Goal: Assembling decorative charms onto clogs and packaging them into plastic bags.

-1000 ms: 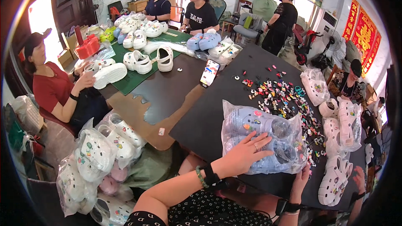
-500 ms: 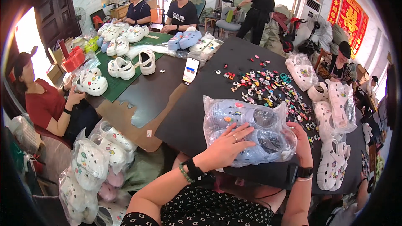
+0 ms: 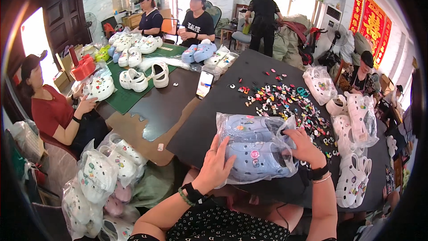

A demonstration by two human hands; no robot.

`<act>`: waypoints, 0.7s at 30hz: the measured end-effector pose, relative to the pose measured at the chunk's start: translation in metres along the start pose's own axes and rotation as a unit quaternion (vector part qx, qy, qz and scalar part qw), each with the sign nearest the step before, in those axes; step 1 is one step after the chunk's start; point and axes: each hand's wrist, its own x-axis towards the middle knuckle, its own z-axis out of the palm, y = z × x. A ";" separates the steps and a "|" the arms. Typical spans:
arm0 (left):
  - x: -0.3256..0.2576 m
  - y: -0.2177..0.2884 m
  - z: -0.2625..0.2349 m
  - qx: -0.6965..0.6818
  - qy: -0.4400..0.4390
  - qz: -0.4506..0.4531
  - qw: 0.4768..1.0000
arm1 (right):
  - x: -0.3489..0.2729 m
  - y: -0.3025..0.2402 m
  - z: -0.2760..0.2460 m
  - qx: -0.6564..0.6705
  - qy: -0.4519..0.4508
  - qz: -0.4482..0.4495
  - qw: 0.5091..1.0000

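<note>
A dark panelled door [image 3: 63,14] stands beside a bright opening [image 3: 37,38].

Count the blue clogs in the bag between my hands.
2: the nearer blue clog, close to your body, and the farther blue clog just beyond it, side by side. No third one seems hidden.

Pale blue clogs [image 3: 243,167], black tabletop [image 3: 200,127], multicoloured charms [image 3: 285,100].
The plastic bag [image 3: 221,127] is clear over a round pink badge [image 3: 254,154]; white clogs [image 3: 350,182], a deep green mat [image 3: 119,98], a green bead bracelet [image 3: 185,198], a black dress [image 3: 223,223] with a small white repeat.
</note>
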 end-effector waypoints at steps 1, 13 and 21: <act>-0.001 -0.002 -0.001 0.001 0.003 -0.001 1.000 | 0.000 -0.001 0.000 -0.031 -0.001 0.010 0.999; 0.009 -0.015 0.002 -0.079 -0.070 -0.001 0.994 | 0.005 0.007 0.021 -0.074 -0.001 0.015 0.997; 0.011 -0.015 -0.001 -0.142 -0.042 -0.019 0.989 | -0.023 -0.007 0.027 -0.054 0.104 -0.035 0.993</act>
